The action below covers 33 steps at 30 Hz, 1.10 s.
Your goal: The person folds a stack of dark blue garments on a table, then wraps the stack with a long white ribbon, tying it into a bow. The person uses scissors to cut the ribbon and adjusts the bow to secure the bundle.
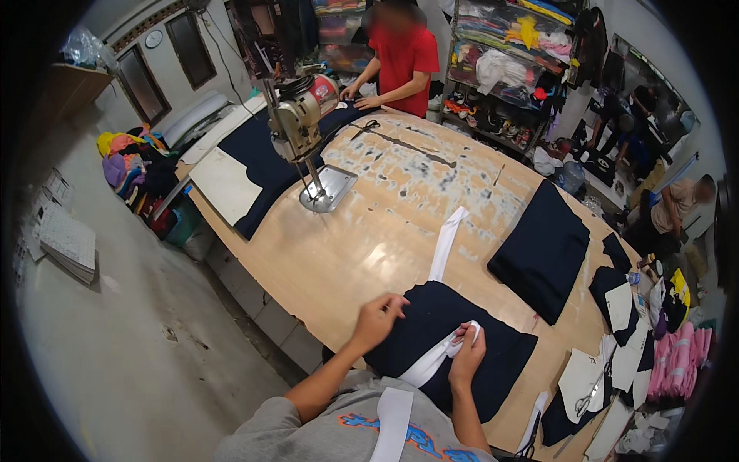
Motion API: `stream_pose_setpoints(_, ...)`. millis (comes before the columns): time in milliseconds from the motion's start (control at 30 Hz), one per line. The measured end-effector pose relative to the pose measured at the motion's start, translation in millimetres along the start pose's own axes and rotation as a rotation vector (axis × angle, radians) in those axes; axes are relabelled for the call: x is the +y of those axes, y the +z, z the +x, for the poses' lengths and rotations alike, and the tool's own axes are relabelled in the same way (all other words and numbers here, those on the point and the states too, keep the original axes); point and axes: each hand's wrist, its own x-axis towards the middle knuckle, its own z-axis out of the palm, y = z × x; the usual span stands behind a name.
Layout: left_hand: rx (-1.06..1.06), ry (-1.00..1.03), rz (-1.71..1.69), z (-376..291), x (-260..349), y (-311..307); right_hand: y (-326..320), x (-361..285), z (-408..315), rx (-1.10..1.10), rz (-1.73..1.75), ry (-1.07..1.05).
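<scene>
A stack of dark navy fabric (502,358) lies on the wooden cutting table (335,260) in front of me. My right hand (469,352) is closed around a bunched part of a white fabric strip (424,367), which runs over the navy fabric towards my body. My left hand (381,317) is raised over the left edge of the navy fabric, fingers curled; no item shows in it. Another white strip (444,245) sticks out from the far edge of the navy fabric. A white band (394,424) hangs down over my grey shirt.
An upright fabric cutting machine (297,124) stands on the table beyond. Folded navy fabric (545,254) lies to the right, near pattern pieces (583,378) with scissors (586,401). More scissors (368,127) lie at the far edge, where a person in red (410,69) handles navy fabric.
</scene>
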Motion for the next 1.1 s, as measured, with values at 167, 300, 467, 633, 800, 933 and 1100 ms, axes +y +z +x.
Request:
stream_pose_setpoints(167,0.324,-0.097,-0.085,41,-123,-143,10,10,7,0.037,-0.180,-0.047)
stream_pose_setpoints(300,0.557,-0.346,-0.257,72,-219,-285,17,18,3,0.111,-0.376,-0.141)
stream_pose_setpoints(467,0.896,-0.534,-0.170,126,-326,-447,43,10,-9,0.244,-0.680,-0.083)
stream_pose_setpoints(633,0.785,-0.549,-0.531,174,-392,-550,60,22,-23,0.358,-0.906,-0.114)
stream_pose_setpoints(800,0.806,-0.707,-0.511,225,-378,-553,85,40,-38,0.470,-1.199,-0.372)
stream_pose_setpoints(933,0.891,-0.708,-0.473,254,-378,-571,100,40,-27,0.530,-1.195,-0.350)
stream_pose_setpoints(1100,0.923,-0.806,-0.527,266,-360,-576,116,27,-32,0.584,-1.156,-0.306)
